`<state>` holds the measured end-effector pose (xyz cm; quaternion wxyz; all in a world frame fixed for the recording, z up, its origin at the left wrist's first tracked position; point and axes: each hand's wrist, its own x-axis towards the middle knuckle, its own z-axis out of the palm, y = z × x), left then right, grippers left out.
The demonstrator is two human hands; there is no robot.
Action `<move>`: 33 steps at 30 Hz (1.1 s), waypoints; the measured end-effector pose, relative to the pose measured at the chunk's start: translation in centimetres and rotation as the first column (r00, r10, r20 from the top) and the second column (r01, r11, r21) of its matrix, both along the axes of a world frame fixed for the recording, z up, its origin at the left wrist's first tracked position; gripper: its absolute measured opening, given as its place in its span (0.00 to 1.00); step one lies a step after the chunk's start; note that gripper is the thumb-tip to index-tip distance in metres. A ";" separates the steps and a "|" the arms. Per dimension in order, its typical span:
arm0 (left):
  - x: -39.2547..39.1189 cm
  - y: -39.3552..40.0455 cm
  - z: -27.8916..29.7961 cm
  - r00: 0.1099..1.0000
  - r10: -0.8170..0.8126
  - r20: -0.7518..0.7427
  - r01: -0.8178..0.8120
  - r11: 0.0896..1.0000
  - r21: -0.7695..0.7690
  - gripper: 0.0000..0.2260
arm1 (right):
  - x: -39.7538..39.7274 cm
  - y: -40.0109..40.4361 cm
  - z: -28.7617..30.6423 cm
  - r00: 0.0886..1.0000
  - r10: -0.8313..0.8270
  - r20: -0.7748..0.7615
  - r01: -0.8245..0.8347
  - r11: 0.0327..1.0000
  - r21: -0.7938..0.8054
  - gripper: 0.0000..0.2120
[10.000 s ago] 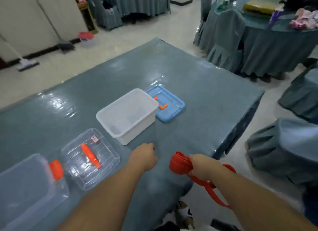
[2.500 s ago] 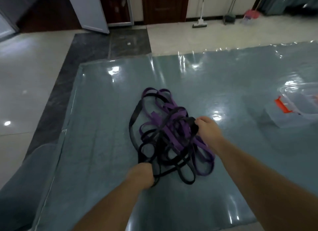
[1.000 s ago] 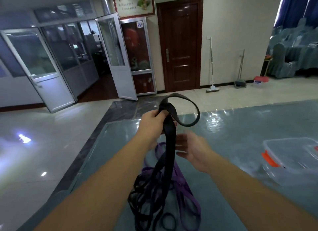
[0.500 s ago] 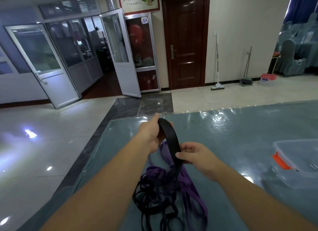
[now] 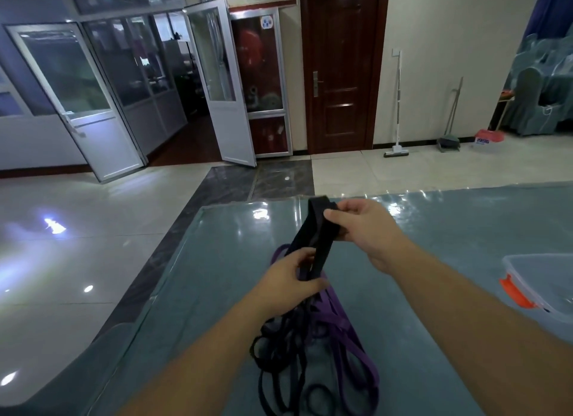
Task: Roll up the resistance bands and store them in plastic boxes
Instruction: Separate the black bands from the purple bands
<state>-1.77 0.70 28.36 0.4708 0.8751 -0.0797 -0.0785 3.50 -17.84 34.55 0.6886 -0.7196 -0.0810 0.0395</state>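
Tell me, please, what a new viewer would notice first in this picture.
First, the two hands in the middle: the right hand pinches the top of a black band and the left hand grips it lower. Beneath them, a tangle of purple bands lies on the table; a clear plastic box sits at the right edge.

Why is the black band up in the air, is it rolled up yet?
Not rolled yet. Both hands, left hand and right hand, hold the black band as a folded strip; its rest hangs into the tangled pile.

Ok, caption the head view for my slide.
Right hand pinches the black band's folded end, left hand grips it lower, above the tangled pile.
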 end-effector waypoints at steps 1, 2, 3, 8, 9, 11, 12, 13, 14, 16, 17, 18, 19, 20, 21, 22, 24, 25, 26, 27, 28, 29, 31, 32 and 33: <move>0.3 0.0 0.0 1.000 -0.010 0.022 0.009 0.998 0.064 0.23 | 0.3 0.0 0.7 1.000 -0.013 0.011 0.013 1.000 0.014 0.04; 0.6 0.0 -0.1 0.999 -0.003 0.035 -0.001 0.995 0.105 0.24 | 0.5 0.0 1.5 0.999 -0.031 0.017 0.030 0.999 0.040 0.05; 0.9 0.0 -0.2 0.999 0.016 0.041 -0.021 0.992 0.121 0.23 | 0.7 0.0 2.4 0.998 -0.054 0.018 0.052 0.996 0.078 0.06; 1.6 -0.9 0.0 0.998 0.065 0.022 -0.065 0.998 -0.015 0.17 | 1.2 -0.4 5.4 0.993 -0.108 0.045 0.101 0.984 0.149 0.08; 1.6 -1.1 0.0 0.998 0.055 0.016 -0.054 0.998 -0.034 0.17 | 1.2 -0.5 5.3 0.993 -0.110 0.033 0.104 0.982 0.160 0.08; 1.7 -1.5 0.2 0.999 0.046 0.021 -0.044 0.997 -0.061 0.16 | 1.1 -0.7 4.6 0.993 -0.115 -0.028 0.118 0.974 0.196 0.10; 1.7 -1.6 0.3 0.998 0.055 0.018 -0.053 0.994 -0.091 0.15 | 0.9 -1.0 3.9 0.991 -0.114 -0.070 0.126 0.970 0.209 0.10; 1.7 -1.8 0.4 0.998 0.069 0.000 -0.069 0.988 -0.139 0.14 | 0.9 -1.2 3.0 0.988 -0.110 -0.111 0.131 0.970 0.206 0.11; 1.8 -1.9 0.5 0.996 0.087 -0.028 -0.091 0.975 -0.201 0.12 | 0.6 -1.5 2.0 0.983 -0.100 -0.153 0.129 0.973 0.193 0.12; 2.0 -2.2 0.8 0.986 0.141 -0.083 -0.161 0.929 -0.332 0.12 | 0.0 -1.9 -0.4 0.970 -0.069 -0.233 0.110 0.980 0.168 0.14; 2.3 -2.3 1.0 0.977 0.191 -0.096 -0.214 0.898 -0.385 0.13 | -0.4 -2.1 -1.7 0.962 -0.045 -0.270 0.089 0.984 0.155 0.15; 2.6 -2.4 1.2 0.964 0.245 -0.104 -0.266 0.862 -0.431 0.15 | -0.9 -2.1 -2.8 0.952 -0.004 -0.307 0.050 0.988 0.144 0.17; 2.9 -2.6 1.5 0.949 0.294 -0.112 -0.312 0.835 -0.454 0.16 | -1.3 -2.2 -4.0 0.943 0.046 -0.330 -0.006 0.992 0.123 0.18; 3.1 -2.7 1.9 0.938 0.325 -0.124 -0.344 0.815 -0.465 0.15 | -1.8 -2.1 -5.0 0.935 0.099 -0.340 -0.069 0.993 0.099 0.19; 3.4 -3.0 2.1 0.930 0.341 -0.138 -0.365 0.801 -0.474 0.14 | -2.2 -1.9 -5.8 0.930 0.144 -0.338 -0.123 0.989 0.082 0.19; 3.5 -3.3 2.4 0.927 0.339 -0.158 -0.372 0.785 -0.495 0.13 | -2.6 -1.8 -6.4 0.926 0.181 -0.330 -0.158 0.983 0.095 0.18; 3.8 -3.7 2.9 0.926 0.327 -0.190 -0.376 0.750 -0.544 0.13 | -2.9 -1.5 -7.2 0.931 0.211 -0.299 -0.158 0.969 0.190 0.16; 4.0 -3.9 3.2 0.923 0.329 -0.200 -0.383 0.724 -0.574 0.13 | -3.0 -1.3 -7.3 0.941 0.207 -0.269 -0.149 0.964 0.220 0.15; 4.1 -4.0 3.6 0.920 0.330 -0.213 -0.389 0.694 -0.606 0.13 | -3.0 -1.1 -7.2 0.952 0.197 -0.233 -0.144 0.963 0.226 0.13; 4.3 -4.0 3.9 0.921 0.324 -0.217 -0.385 0.674 -0.631 0.13 | -3.0 -0.9 -7.0 0.965 0.171 -0.198 -0.130 0.970 0.206 0.11; 4.3 -4.0 4.4 0.928 0.307 -0.210 -0.367 0.665 -0.650 0.12 | -2.9 -0.7 -6.8 0.977 0.138 -0.164 -0.108 0.978 0.178 0.10; 4.2 -4.1 4.8 0.937 0.291 -0.194 -0.344 0.673 -0.655 0.11 | -2.7 -0.6 -6.8 0.985 0.107 -0.135 -0.086 0.984 0.156 0.09; 3.9 -4.0 5.0 0.951 0.277 -0.140 -0.301 0.719 -0.626 0.09 | -2.5 -0.4 -6.5 0.992 0.085 -0.098 -0.072 0.988 0.136 0.07; 3.8 -3.8 4.7 0.953 0.278 -0.119 -0.293 0.749 -0.595 0.08 | -2.5 -0.4 -6.4 0.993 0.079 -0.086 -0.069 0.991 0.118 0.07; 3.7 -3.5 4.3 0.952 0.284 -0.117 -0.299 0.771 -0.563 0.07 | -2.3 -0.4 -6.3 0.995 0.065 -0.075 -0.057 0.994 0.097 0.07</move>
